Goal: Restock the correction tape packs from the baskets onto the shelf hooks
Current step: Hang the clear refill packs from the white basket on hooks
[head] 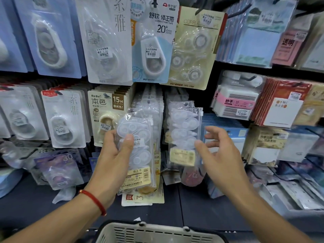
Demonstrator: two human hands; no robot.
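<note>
The left hand [114,148] grips a clear pack of correction tapes [138,151], thumb across its front, fingers curled behind it. A second clear pack [184,135] hangs on the shelf just beside the right hand [222,155], whose thumb tip touches its right edge while the fingers [215,135] are spread loosely, holding nothing. A grey basket [157,233] sits below, between the forearms.
</note>
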